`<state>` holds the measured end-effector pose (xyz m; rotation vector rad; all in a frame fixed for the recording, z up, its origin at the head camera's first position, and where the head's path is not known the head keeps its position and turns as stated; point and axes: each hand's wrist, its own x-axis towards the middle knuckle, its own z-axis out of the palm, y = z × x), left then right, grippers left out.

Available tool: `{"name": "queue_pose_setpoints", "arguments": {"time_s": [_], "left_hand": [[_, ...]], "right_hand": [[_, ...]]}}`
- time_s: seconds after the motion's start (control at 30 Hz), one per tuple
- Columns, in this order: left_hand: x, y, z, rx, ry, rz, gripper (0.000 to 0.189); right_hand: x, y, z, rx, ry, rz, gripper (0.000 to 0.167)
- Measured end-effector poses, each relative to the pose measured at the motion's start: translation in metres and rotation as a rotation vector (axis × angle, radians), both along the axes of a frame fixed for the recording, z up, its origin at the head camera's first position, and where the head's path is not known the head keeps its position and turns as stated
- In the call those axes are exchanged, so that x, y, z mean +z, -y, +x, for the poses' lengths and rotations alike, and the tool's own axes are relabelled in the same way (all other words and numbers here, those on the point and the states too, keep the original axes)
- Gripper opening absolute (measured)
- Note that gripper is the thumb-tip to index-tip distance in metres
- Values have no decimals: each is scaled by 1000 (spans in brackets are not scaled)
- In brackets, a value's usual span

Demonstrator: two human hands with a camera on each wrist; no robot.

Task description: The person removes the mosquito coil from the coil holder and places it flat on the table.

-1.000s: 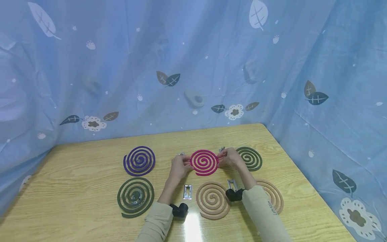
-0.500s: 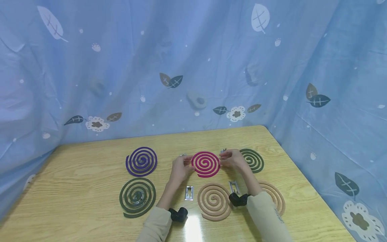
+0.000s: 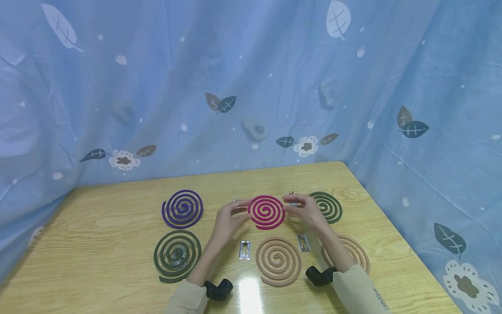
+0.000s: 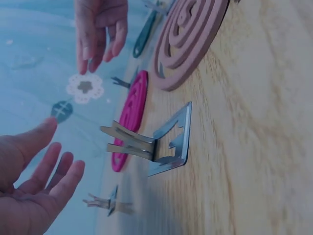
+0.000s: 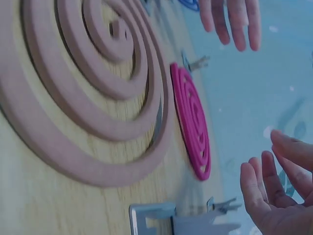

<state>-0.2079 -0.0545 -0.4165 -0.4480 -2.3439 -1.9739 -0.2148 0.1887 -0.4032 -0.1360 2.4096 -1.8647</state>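
A pink mosquito coil [image 3: 266, 212] lies flat at the middle of the table between my two hands. On its left my left hand [image 3: 228, 218] has its fingers spread and overlaps the coil's edge in the head view. The left wrist view shows that hand [image 4: 41, 183] raised apart from the coil [image 4: 133, 110], holding nothing. To the right of the coil is my right hand [image 3: 307, 210], fingers parted and nothing in them. From the right wrist, the same hand [image 5: 279, 193] also hovers away from the coil [image 5: 193, 122].
A purple coil [image 3: 167, 210] and a green coil [image 3: 157, 257] lie at left. Another green coil [image 3: 337, 209] sits behind my right hand. Tan coils [image 3: 259, 257] lie nearer me. Metal coil stands [image 3: 241, 250] with upright prongs are spread among them. A blue curtain [image 3: 251, 65] hangs behind.
Both hands have let go of the pink coil and loosened, the wrists drawing outward and toward me. The coil stays in the same place.
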Motion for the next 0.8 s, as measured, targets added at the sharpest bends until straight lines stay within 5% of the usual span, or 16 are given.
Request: {"name": "queue_pose_setpoints", "arguments": {"time_s": [0.43, 0.8], "left_hand": [[11, 19, 26, -45, 29, 4, 34], [10, 49, 50, -36, 71, 23, 36]], "right_hand": [[9, 24, 27, -36, -51, -42, 31], [13, 50, 46, 23, -145, 14, 27]]}}
